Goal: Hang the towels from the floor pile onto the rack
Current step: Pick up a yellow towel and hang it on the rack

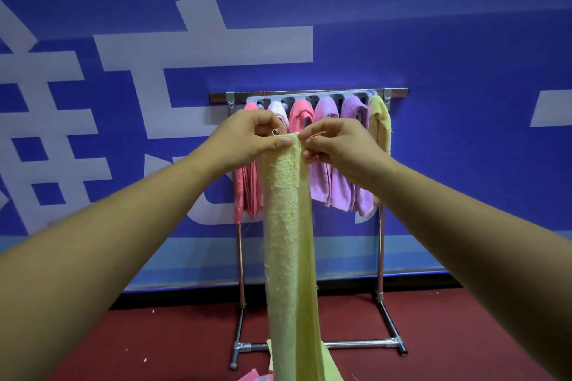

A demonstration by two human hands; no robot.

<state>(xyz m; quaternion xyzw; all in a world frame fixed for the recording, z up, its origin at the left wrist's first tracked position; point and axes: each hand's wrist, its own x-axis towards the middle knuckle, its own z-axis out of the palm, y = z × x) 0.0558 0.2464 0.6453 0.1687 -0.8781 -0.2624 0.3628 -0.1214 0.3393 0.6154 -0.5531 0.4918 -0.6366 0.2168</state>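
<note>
A long pale yellow-green towel (289, 241) hangs straight down in front of me. My left hand (247, 139) and my right hand (337, 145) both pinch its top edge, close together, at about the height of the rack's hanging towels. Behind it stands a metal rack (381, 257) with a grey slotted holder (309, 99) on its top bar. Several towels hang from the slots: pink (246, 192), pale pink, coral (300, 116), two purple (353, 192) and a yellow one (381, 124) at the right end. The towel's lower end runs out of view at the bottom.
A blue wall with large white lettering (201, 46) stands right behind the rack. The floor is dark red carpet (464, 334). Bits of pink and yellow cloth from the floor pile (257, 376) show at the bottom edge, near the rack's base bar (356, 343).
</note>
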